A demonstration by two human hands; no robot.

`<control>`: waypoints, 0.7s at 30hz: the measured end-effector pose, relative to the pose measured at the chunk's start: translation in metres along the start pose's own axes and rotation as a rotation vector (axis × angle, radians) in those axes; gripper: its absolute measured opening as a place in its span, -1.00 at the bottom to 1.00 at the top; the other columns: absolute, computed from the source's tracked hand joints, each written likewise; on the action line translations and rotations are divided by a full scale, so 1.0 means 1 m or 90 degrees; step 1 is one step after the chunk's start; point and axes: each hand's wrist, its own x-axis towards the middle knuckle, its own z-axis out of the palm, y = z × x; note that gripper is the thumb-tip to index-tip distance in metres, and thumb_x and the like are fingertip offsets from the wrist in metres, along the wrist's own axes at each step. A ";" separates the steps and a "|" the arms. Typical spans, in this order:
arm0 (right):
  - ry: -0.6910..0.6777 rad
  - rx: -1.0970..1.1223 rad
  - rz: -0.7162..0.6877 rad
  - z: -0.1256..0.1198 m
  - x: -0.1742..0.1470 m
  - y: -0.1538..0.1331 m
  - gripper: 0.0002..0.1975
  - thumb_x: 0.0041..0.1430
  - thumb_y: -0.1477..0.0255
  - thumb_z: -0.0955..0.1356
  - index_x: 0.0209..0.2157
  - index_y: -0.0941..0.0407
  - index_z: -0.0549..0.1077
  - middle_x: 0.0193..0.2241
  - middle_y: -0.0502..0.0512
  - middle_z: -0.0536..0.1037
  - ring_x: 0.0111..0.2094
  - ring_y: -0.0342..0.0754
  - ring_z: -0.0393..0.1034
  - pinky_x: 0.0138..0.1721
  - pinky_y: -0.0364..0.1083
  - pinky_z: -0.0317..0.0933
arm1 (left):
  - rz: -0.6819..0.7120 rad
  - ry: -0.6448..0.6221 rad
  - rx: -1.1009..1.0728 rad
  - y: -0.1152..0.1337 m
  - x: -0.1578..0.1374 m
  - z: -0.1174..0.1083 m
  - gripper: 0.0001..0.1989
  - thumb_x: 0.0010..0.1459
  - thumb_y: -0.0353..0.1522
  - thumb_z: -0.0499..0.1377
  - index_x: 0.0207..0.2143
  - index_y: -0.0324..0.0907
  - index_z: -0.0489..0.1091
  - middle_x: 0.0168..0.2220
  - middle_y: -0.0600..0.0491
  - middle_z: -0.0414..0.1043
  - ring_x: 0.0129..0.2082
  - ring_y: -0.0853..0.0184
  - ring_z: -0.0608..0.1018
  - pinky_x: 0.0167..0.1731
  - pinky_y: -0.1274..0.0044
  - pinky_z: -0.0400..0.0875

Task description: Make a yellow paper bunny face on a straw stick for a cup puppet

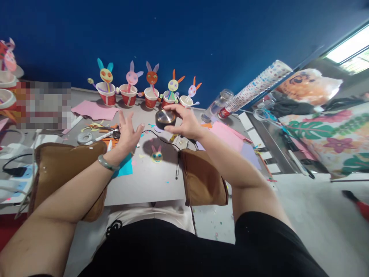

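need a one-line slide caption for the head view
Right hand holding a round, shiny-topped object, left hand open, before a row of paper rabbits in cups.

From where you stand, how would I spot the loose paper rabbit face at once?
Come down from the blue wall, past the row of rabbit cups, to the grey table. The rabbit face lies there, nearer the person than the round dark thing in the right hand. Unlike the rabbits in cups, it lies flat.
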 end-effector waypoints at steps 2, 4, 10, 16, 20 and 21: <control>0.019 -0.033 0.012 0.005 -0.014 -0.003 -0.37 0.05 0.26 0.47 0.15 0.12 0.37 0.12 0.23 0.49 0.10 0.14 0.41 0.12 0.11 0.32 | -0.069 0.052 0.001 0.002 0.001 -0.004 -0.29 0.31 -0.13 0.10 0.40 -0.14 -0.06 0.50 -0.32 -0.38 0.51 -0.05 -0.21 0.38 0.01 0.01; 0.154 -0.069 0.139 -0.002 -0.036 0.019 -0.41 0.05 0.29 0.42 0.13 0.14 0.39 0.09 0.26 0.51 0.06 0.15 0.43 0.10 0.15 0.33 | -0.026 0.064 0.019 0.014 -0.002 -0.012 -0.27 0.30 -0.14 0.10 0.42 -0.11 -0.07 0.51 -0.27 -0.35 0.51 -0.05 -0.26 0.38 -0.04 -0.05; 0.252 -0.133 0.578 -0.030 -0.135 0.100 -0.48 -0.18 0.28 0.47 -0.10 0.15 0.49 -0.10 0.26 0.60 -0.02 0.24 0.46 0.12 0.21 0.29 | 0.152 0.015 0.158 0.053 -0.017 -0.033 -0.30 0.30 -0.20 0.10 0.43 -0.08 0.03 0.52 -0.17 -0.25 0.50 -0.06 -0.37 0.40 -0.11 -0.36; 0.255 -0.127 0.693 -0.037 -0.215 0.096 -0.41 -0.16 0.23 0.46 -0.04 0.14 0.46 -0.06 0.31 0.58 -0.01 0.24 0.47 0.12 0.23 0.29 | 0.135 0.010 0.127 0.050 -0.020 -0.027 -0.31 0.29 -0.21 0.11 0.41 -0.16 0.05 0.51 -0.25 -0.25 0.51 -0.09 -0.31 0.39 -0.13 -0.23; 0.233 -0.094 0.699 -0.043 -0.226 0.096 -0.40 -0.17 0.19 0.49 -0.05 0.13 0.48 -0.08 0.30 0.59 -0.05 0.22 0.50 0.08 0.20 0.33 | 0.127 0.032 0.121 0.051 -0.019 -0.029 -0.31 0.29 -0.21 0.11 0.42 -0.15 0.03 0.49 -0.26 -0.17 0.51 -0.08 -0.34 0.38 -0.15 -0.19; 0.238 -0.084 0.695 -0.045 -0.222 0.099 -0.37 -0.16 0.16 0.49 -0.02 0.14 0.47 -0.05 0.32 0.58 -0.03 0.21 0.49 0.09 0.18 0.34 | 0.131 0.041 0.133 0.052 -0.020 -0.030 -0.31 0.29 -0.21 0.11 0.42 -0.15 0.04 0.49 -0.27 -0.14 0.51 -0.09 -0.33 0.38 -0.15 -0.21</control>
